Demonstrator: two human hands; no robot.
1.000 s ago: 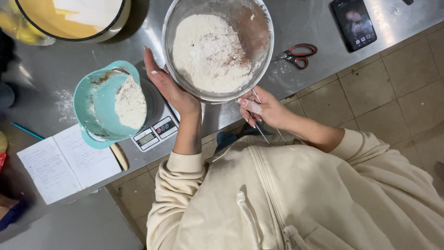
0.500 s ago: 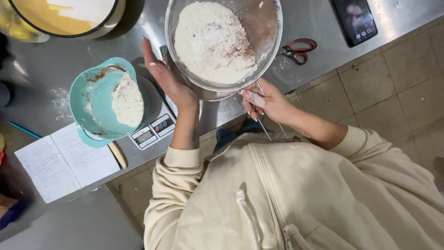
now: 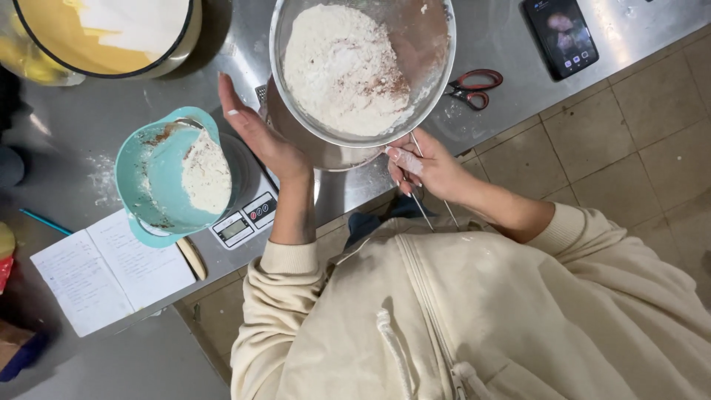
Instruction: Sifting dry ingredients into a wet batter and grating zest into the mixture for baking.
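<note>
Steel sieve (image 3: 363, 74) of white flour hangs over the counter (image 3: 111, 126), right hand (image 3: 426, 167) clasping its wire handle; left hand (image 3: 259, 133) flat-open beside the rim, apparently touching. Teal bowl (image 3: 159, 185) sits left.

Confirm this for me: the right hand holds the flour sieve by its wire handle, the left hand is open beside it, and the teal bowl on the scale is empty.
Not quite. The head view shows the teal bowl on the scale is not empty: it holds a heap of flour. The rest stands: the right hand holds the sieve by its wire handle, and the left hand is open beside it.
</note>
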